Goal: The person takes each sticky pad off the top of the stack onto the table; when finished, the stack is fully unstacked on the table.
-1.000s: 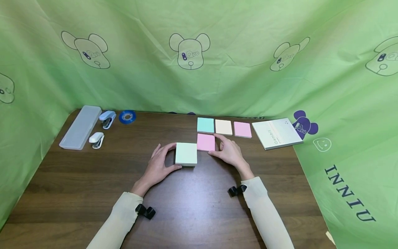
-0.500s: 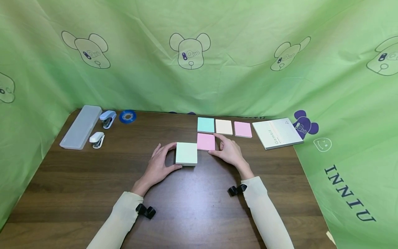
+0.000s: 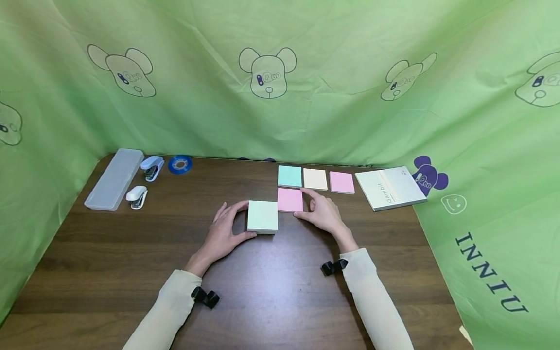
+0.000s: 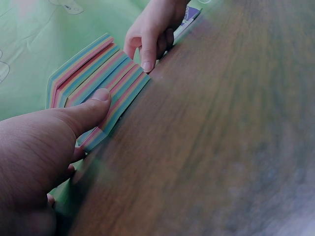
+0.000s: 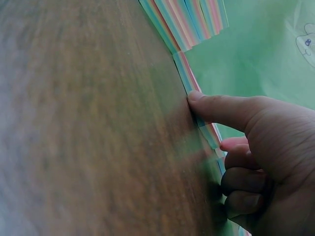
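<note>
My left hand grips a thick stack of sticky notes, pale green on top, thumb at its near side and index finger at the far left corner. Striped pink, orange, green and blue sides of the stack show in the left wrist view. Against the stack's right side lies a thin pink sticky note pad. My right hand holds this pad between thumb and index finger, thumb at its near edge, index at the far right corner. In the right wrist view the other right-hand fingers are curled under.
Behind lie a teal pad, a cream pad and another pink pad. A notebook sits at far right. At left are a translucent case, a blue stapler, a white stapler and blue tape.
</note>
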Demonstrator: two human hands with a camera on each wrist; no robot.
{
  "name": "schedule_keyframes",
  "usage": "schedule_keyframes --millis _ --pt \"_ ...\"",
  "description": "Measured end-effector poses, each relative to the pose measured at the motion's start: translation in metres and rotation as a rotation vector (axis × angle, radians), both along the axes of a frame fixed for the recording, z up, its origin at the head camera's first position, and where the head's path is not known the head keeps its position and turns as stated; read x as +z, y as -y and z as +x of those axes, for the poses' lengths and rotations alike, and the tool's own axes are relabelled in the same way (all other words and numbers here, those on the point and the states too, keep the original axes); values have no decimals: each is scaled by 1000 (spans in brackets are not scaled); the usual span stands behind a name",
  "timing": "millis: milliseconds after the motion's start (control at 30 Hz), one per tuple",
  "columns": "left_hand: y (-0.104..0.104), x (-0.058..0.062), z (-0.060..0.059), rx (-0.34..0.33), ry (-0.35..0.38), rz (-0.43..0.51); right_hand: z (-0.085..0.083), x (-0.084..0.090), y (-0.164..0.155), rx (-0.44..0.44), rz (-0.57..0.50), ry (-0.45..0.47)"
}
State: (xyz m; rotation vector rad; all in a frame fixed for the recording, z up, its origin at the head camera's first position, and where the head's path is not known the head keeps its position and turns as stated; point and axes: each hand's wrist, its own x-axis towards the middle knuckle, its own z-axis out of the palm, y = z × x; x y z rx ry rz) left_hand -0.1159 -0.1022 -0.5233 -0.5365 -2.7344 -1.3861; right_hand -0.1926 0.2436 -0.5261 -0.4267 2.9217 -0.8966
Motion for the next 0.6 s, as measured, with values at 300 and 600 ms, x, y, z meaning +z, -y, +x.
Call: schedule_keyframes --millis 300,600 --pt "0 -1 0 1 -1 -4 7 13 4 10 -38 -11" --pt "0 1 0 4 2 -4 12 17 5 7 -56 -29"
